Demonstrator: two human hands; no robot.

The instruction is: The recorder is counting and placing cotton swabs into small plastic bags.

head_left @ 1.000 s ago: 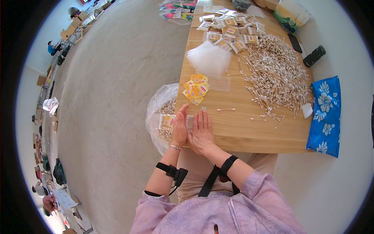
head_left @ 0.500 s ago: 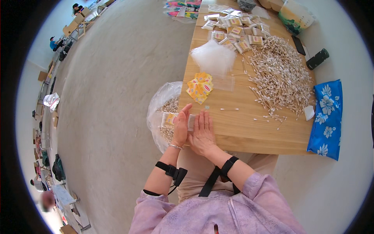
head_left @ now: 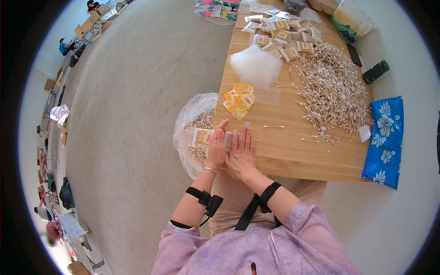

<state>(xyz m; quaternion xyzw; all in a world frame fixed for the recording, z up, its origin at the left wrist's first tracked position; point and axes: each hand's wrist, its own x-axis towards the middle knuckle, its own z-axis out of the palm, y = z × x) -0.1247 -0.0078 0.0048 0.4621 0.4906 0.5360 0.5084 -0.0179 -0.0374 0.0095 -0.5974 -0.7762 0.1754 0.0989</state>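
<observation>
A clear bag of cotton swabs (head_left: 201,137) with a yellow card in it lies across the table's left edge, part of it jutting over the plastic sack below. My left hand (head_left: 217,149) is closed across its middle, seen edge-on, its far fingers hidden. Flat beside it, my right hand (head_left: 242,153) rests with straight fingers on the bag's right end and the wood. The two hands touch near the wrists. Just beyond them is a small heap of yellow cards (head_left: 239,101). One loose cotton swab (head_left: 273,126) lies to the right.
A large pile of cotton swabs (head_left: 334,89) covers the table's right. Farther back are empty clear bags (head_left: 256,64) and several filled packets (head_left: 289,54). A blue floral pouch (head_left: 386,142), black bottle (head_left: 376,72) and phone (head_left: 353,55) line the wall. An open plastic sack of swabs (head_left: 182,130) stands at left.
The view has shifted slightly, moving the table's contents a little rightward. Both hands stay on the bag of cotton swabs, and slightly more of its left end shows.
</observation>
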